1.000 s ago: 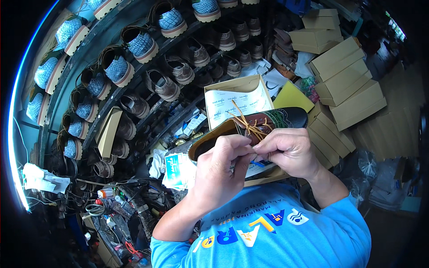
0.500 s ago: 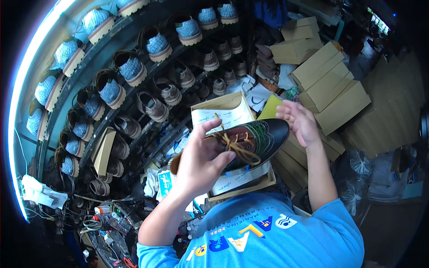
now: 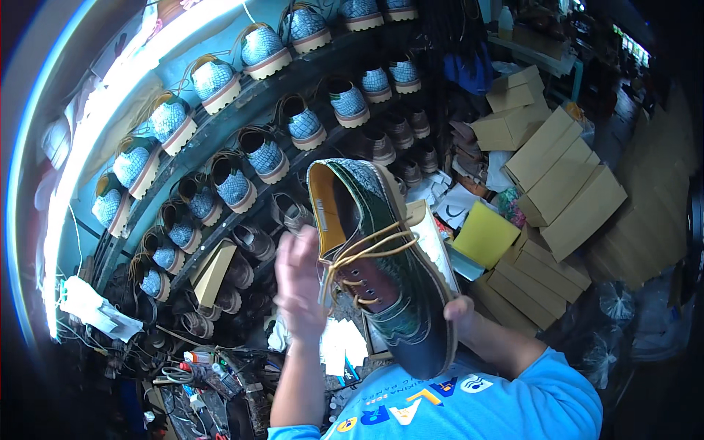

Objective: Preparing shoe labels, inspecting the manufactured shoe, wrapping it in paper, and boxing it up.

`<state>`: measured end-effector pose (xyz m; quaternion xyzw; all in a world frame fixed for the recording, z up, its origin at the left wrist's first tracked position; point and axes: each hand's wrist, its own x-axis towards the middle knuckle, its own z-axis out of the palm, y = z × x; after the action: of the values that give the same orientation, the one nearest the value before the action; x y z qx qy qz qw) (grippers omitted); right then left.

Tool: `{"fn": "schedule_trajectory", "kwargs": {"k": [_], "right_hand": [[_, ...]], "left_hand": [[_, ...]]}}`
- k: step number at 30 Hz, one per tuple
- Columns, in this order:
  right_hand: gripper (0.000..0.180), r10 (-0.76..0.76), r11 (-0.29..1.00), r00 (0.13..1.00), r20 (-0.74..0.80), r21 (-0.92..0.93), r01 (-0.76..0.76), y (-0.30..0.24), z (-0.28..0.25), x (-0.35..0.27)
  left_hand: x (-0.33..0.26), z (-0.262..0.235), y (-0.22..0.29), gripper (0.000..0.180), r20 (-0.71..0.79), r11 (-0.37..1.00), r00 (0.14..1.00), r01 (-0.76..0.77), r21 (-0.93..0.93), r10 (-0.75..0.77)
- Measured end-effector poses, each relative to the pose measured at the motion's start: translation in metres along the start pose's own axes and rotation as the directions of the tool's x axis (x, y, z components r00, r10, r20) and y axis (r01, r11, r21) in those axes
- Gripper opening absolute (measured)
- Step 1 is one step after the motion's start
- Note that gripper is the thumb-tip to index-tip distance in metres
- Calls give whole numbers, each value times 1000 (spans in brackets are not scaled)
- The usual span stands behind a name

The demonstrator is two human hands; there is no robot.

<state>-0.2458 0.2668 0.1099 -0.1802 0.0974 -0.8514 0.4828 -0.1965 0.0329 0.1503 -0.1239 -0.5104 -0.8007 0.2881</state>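
A lace-up leather shoe is held up in front of my chest, its toe pointing down and its opening upward. It has a black toe, green and dark red panels, a bluish scaly heel, a yellow lining and tan laces. My right hand grips the shoe's edge near the toe; the thumb shows and the other fingers are hidden behind the shoe. My left hand is raised beside the laces, blurred by motion, with its fingers loosely apart and no shoe in its grasp. Behind the shoe, an open shoebox is partly hidden.
Shelves of shoes with bluish heels and brown shoes rise at the left. Cardboard boxes are stacked at the right, near a yellow sheet. Bottles and cords clutter the bench at lower left.
The shoe has been raised and turned from lying sideways to toe down. My right hand now grips it near the toe. My left hand has let go and moved left of it.
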Motion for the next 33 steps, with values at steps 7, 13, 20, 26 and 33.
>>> {"fn": "schedule_trajectory", "kwargs": {"k": [7,13,20,26,33], "right_hand": [[108,-86,750,987,-139,-660,-28,14,18,-3],[121,-292,159,939,180,-959,233,5,42,21],[114,343,-782,875,341,-413,468,-52,88,74],[97,-41,-961,869,493,-257,100,-132,72,116],[96,451,-608,771,450,-477,634,-79,81,73]], "left_hand": [[-80,31,-12,120,1,931,931,364,29,-364],[-58,23,10,123,71,857,854,514,42,-516],[-67,26,13,106,31,864,863,503,33,-504],[-79,16,17,100,-7,879,880,475,37,-475],[-72,22,19,100,2,880,880,475,4,-475]]}}
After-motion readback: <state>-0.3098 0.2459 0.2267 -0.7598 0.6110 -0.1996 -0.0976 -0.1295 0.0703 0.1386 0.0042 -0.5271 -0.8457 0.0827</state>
